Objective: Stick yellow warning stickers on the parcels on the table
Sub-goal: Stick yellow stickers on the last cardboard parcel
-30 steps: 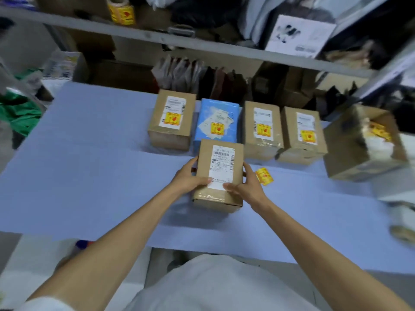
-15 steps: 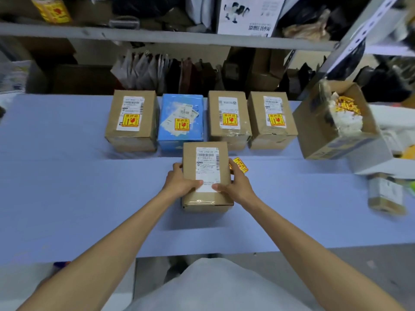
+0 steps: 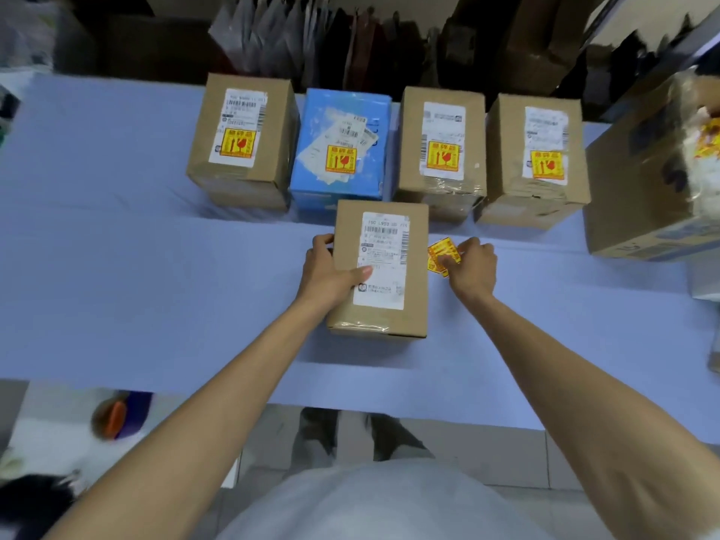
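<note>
Yellow and small, the paper warning stickers (image 3: pixel 441 252) sit pinched in my right hand (image 3: pixel 473 267), just right of the brown cardboard parcel (image 3: pixel 380 267) on the pale blue table (image 3: pixel 117 267). My left hand (image 3: pixel 329 272) grips the parcel's left edge, thumb across its top. I judge the stickers light, floppy and quick to curl, best held by a corner; the parcel looks stiff enough to press on.

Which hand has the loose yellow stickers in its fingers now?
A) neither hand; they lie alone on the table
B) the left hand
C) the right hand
C: the right hand pinches the yellow stickers beside the front box, while the left hand grips that box.
</note>
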